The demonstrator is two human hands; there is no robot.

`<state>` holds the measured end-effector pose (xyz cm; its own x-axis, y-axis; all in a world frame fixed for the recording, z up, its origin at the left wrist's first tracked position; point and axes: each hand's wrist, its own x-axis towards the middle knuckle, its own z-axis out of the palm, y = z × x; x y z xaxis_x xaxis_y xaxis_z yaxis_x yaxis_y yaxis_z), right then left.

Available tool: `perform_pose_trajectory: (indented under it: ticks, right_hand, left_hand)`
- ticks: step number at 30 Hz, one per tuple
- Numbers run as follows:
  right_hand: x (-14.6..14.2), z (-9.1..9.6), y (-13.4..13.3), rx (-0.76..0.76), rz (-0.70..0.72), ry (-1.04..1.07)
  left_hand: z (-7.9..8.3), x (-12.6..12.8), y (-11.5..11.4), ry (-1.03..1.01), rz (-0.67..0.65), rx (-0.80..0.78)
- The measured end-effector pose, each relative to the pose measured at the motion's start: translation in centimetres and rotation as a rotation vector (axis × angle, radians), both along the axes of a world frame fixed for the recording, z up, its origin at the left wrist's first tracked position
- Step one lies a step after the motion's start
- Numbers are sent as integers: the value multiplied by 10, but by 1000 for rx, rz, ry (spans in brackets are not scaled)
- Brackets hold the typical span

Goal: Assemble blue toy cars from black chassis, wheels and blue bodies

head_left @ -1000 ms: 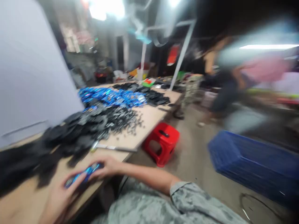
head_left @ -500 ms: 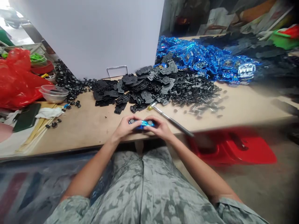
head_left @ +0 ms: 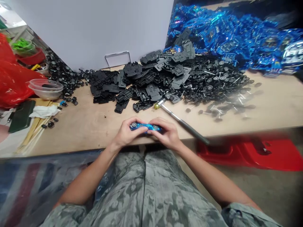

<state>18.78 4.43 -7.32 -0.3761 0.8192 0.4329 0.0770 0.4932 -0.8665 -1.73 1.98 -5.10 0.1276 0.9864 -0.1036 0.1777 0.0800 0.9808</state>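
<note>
A small shiny blue toy car (head_left: 145,126) with wheels showing is held between both my hands at the near edge of the wooden table (head_left: 94,126). My left hand (head_left: 126,134) grips its left end and my right hand (head_left: 167,134) grips its right end, fingers curled around it. Just beyond my hands lies a pile of black plastic chassis parts (head_left: 142,82). To the right of that pile spreads a heap of small black wheels on metal axles (head_left: 213,85). A metal rod tool with a yellow tip (head_left: 180,121) lies close to my right hand.
A heap of blue toy car bodies (head_left: 232,34) fills the far right. A grey board (head_left: 94,31) stands behind the parts. At left are a clear bowl (head_left: 44,89), a red plastic bag (head_left: 11,78), a dark phone (head_left: 21,115) and a white cloth (head_left: 44,111). A red stool (head_left: 251,153) sits under the table's right side.
My view swung from the room on the right back down to the table. Both hands stay closed on the blue car, which has been turned slightly between them.
</note>
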Motion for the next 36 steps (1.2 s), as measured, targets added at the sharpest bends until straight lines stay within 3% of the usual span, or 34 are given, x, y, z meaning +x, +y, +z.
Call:
perform_pose_trajectory:
  ticks: [10, 15, 19, 27, 30, 33, 34, 36]
  right_hand:
    - [5, -4, 1, -305, 1, 6]
    - [5, -2, 0, -299, -7, 3]
    - [5, 0, 1, -208, 5, -17]
    - [1, 4, 0, -22, -23, -35]
    - [4, 1, 2, 177, 12, -63]
    - [24, 0, 4, 371, 112, -168]
    - [35, 1, 5, 403, 93, -232]
    - [61, 4, 5, 414, -88, -449]
  left_hand:
    - [2, 2, 0, 35, 34, -30]
    - [10, 1, 3, 13, 20, -64]
    - [16, 2, 6, 56, -47, -102]
    - [12, 4, 4, 78, -28, 37]
    - [13, 3, 1, 118, -96, 156]
    - [6, 0, -6, 263, -162, 455]
    - [1, -2, -8, 333, -185, 559]
    - [-9, -5, -13, 471, -229, 712]
